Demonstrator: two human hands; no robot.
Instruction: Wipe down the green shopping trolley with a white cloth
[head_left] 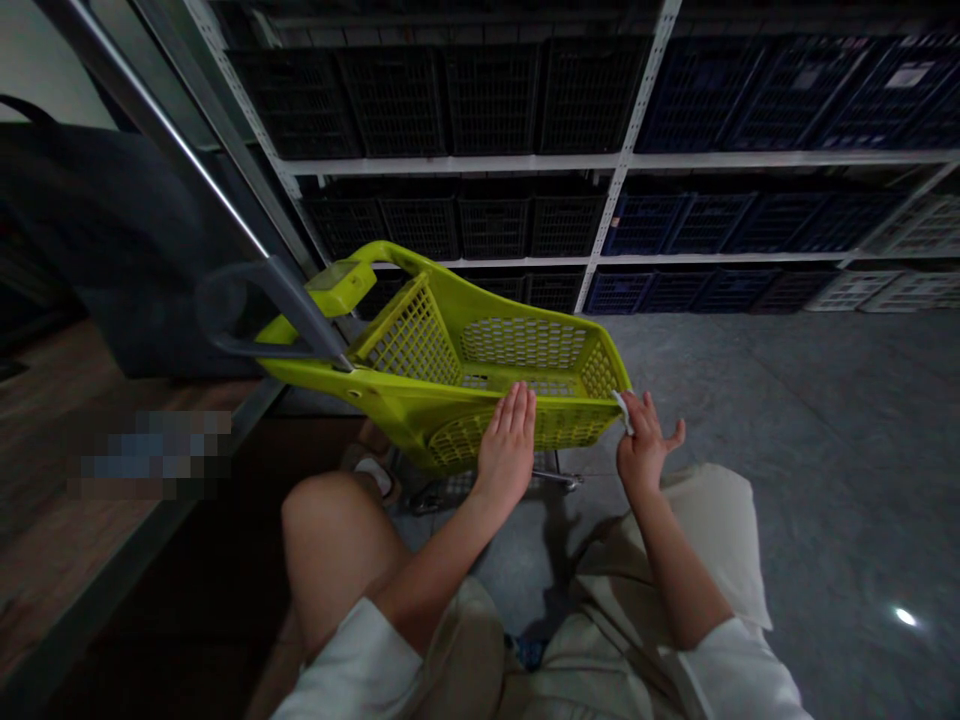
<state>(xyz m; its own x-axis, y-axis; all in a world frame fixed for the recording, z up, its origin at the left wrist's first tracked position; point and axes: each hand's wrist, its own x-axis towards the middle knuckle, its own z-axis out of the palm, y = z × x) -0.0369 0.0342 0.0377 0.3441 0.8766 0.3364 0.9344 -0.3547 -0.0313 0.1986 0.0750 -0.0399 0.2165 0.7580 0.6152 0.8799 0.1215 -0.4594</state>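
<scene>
The lime-green plastic shopping trolley (pixel 420 345) stands tilted at lower middle of the frame, its basket bare of goods. The left hand (pixel 508 447) lies flat on its near mesh wall, fingers pressed together. The right hand (pixel 645 447) has its fingers spread, a small white cloth (pixel 622 412) pinched against the basket's corner rim. Black plastic crates (pixel 491 100) fill steel shelving (pixel 450 165) along the top.

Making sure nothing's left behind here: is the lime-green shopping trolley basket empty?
Empty, as far as this view shows: the lime-green shopping trolley basket has nothing visible inside, and its perforated floor shows bare. The left hand rests flat against its outer wall.
</scene>
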